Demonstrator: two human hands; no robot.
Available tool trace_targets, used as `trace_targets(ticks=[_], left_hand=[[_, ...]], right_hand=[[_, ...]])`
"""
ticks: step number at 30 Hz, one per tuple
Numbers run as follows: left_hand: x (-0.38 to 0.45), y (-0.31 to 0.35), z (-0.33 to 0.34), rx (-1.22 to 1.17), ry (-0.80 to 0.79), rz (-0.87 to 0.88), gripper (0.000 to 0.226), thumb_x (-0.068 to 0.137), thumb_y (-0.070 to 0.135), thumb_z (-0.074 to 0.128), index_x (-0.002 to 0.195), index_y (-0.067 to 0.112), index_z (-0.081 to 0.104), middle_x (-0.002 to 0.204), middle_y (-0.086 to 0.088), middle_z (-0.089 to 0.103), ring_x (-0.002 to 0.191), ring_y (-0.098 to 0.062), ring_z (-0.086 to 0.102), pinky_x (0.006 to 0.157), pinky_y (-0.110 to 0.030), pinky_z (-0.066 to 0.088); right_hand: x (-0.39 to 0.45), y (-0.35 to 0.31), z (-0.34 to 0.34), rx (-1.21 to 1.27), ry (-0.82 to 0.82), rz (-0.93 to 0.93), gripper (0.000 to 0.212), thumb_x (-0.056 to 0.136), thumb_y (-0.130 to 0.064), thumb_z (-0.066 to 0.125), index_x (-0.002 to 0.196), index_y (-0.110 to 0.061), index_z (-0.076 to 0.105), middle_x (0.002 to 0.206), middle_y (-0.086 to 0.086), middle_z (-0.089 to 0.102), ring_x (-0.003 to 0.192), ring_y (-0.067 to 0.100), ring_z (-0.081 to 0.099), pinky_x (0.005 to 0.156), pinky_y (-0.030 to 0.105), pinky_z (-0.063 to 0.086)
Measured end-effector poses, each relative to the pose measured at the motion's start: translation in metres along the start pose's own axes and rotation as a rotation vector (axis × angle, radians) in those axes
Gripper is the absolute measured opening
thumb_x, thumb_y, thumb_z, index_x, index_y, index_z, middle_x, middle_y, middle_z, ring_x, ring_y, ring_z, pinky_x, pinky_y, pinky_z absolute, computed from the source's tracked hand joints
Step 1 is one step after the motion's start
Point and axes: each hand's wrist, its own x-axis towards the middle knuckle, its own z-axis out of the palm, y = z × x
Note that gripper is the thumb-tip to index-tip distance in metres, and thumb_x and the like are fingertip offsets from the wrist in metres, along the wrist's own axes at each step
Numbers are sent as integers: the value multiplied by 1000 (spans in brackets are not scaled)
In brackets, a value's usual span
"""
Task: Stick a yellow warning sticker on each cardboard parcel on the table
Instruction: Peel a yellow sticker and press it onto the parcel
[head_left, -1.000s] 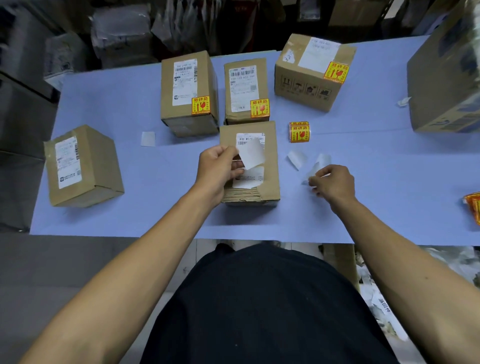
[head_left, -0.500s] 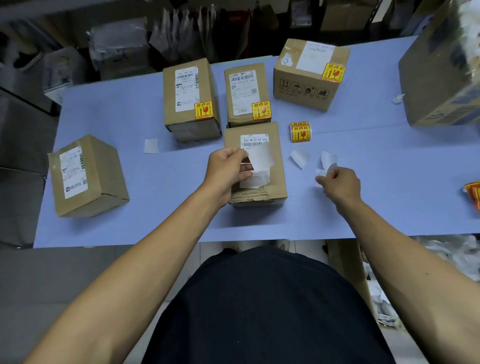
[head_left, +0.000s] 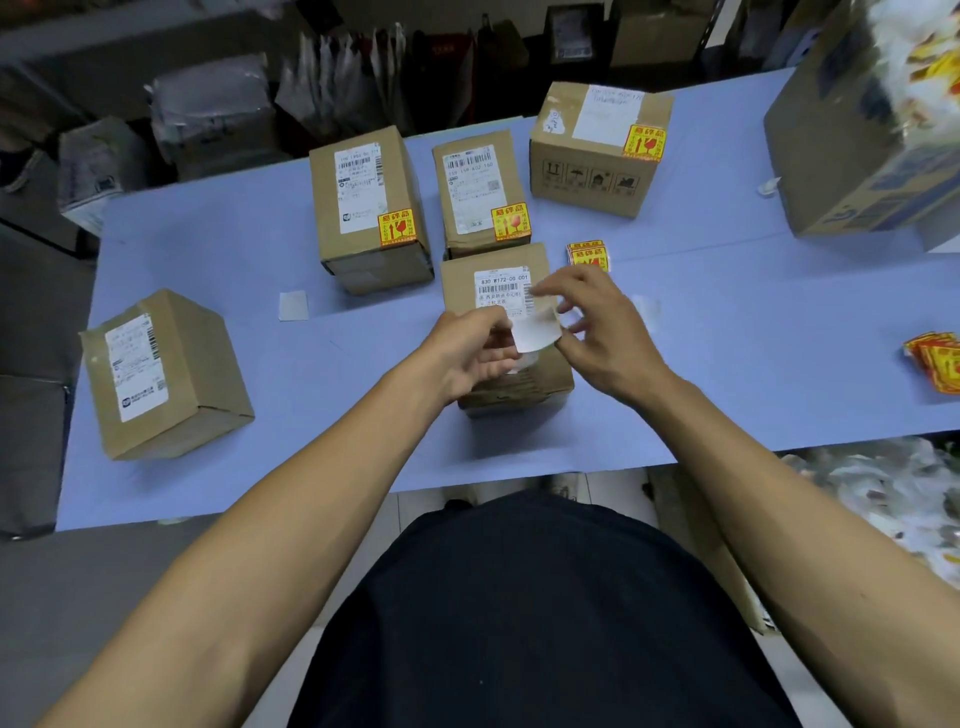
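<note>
- Over the near parcel (head_left: 498, 322), close to the table's front edge, both hands meet on one white sticker sheet (head_left: 535, 332).
- Left hand (head_left: 467, 353): thumb and fingers pinched together on the sheet's left side.
- Right hand (head_left: 602, 332): fingertips closed on the sheet's right edge, the other fingers spread loosely above it.
- That parcel carries a white shipping label and no yellow sticker that can be seen.
- Toward the left front corner a parcel (head_left: 161, 374) lies alone, white label only.
- Blue table (head_left: 727, 332): a small white backing scrap (head_left: 293, 305) left of the middle, another pale scrap (head_left: 647, 309) just right of the hands.
- At the right edge, a loose heap of yellow stickers (head_left: 935, 358).
- Just behind the right hand, a roll of yellow stickers (head_left: 587, 254).
- Farther back, three parcels, left (head_left: 363, 208), middle (head_left: 483, 192) and right (head_left: 597, 145), each bear a yellow sticker.
- At the far right corner stands a big carton (head_left: 857, 130).
- Beyond the far edge, dim stacks of bags and boxes.
</note>
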Motion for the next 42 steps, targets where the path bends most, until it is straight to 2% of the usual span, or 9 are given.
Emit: trace_targets(ticks=[2, 5, 10, 15, 22, 28, 34, 38, 42], left_hand=[[-1, 1, 0, 2, -41, -33, 11, 91, 2, 49, 97, 5, 58, 50, -1, 63, 40, -12, 62, 38, -18, 48], [1, 0, -3, -84, -99, -89, 7, 94, 6, 53, 90, 4, 58, 66, -6, 63, 44, -10, 61, 40, -19, 51], [2, -4, -4, -379, -67, -59, 15, 97, 19, 56, 88, 8, 60, 85, -10, 65, 71, -19, 66, 60, -28, 57], [-3, -6, -1, 360, -55, 318, 6, 94, 27, 65, 93, 23, 69, 92, 5, 68, 76, -8, 61, 61, -19, 52], [-9, 6, 7, 662, -190, 439, 17, 88, 4, 67, 76, 16, 65, 66, 2, 60, 56, -6, 52, 48, -15, 42], [-7, -5, 10, 416, -47, 380, 15, 90, 9, 64, 77, 17, 64, 66, 3, 67, 52, -6, 60, 52, -20, 48], [-12, -26, 14, -31, -32, 279, 12, 93, 6, 64, 84, 14, 61, 73, -4, 71, 58, -15, 67, 66, -31, 57], [-13, -32, 13, -55, -27, 264, 9, 94, 9, 64, 88, 16, 61, 84, -6, 74, 66, -18, 73, 64, -29, 57], [-9, -35, 10, 190, 39, 312, 10, 94, 16, 63, 84, 17, 64, 89, -2, 76, 68, -18, 75, 56, -24, 55]], right_hand=[[0, -4, 1, -49, -5, -26, 31, 78, 7, 64, 99, -13, 73, 115, 5, 60, 102, 20, 57, 77, 36, 52], [-3, -3, 2, 8, 19, 50, 16, 81, 2, 68, 89, -11, 73, 103, 4, 67, 100, 20, 59, 77, 38, 53], [-1, -3, -2, 477, 28, 473, 8, 93, -11, 67, 98, -14, 72, 95, 6, 73, 83, 13, 63, 77, 34, 56], [-2, 2, -11, 635, -261, 646, 15, 94, -10, 63, 103, -18, 71, 92, 4, 69, 81, 18, 58, 73, 29, 57], [-6, -3, -18, 522, -455, 590, 15, 92, -10, 64, 100, -20, 72, 94, 20, 68, 80, 16, 62, 71, 24, 58], [-7, 2, -20, 630, -143, 706, 49, 85, -12, 77, 127, -23, 56, 88, 6, 72, 78, 15, 64, 68, 24, 59], [-13, 0, -17, 879, -75, 760, 1, 91, -14, 70, 91, -13, 70, 87, 5, 73, 80, 18, 68, 72, 30, 60], [-11, -2, -11, 833, -27, 759, 7, 93, -11, 65, 86, -12, 66, 85, 8, 70, 80, 20, 67, 72, 30, 59], [-11, -1, -5, 614, -2, 697, 11, 96, -15, 60, 86, -11, 65, 88, 11, 68, 81, 19, 65, 72, 31, 60]])
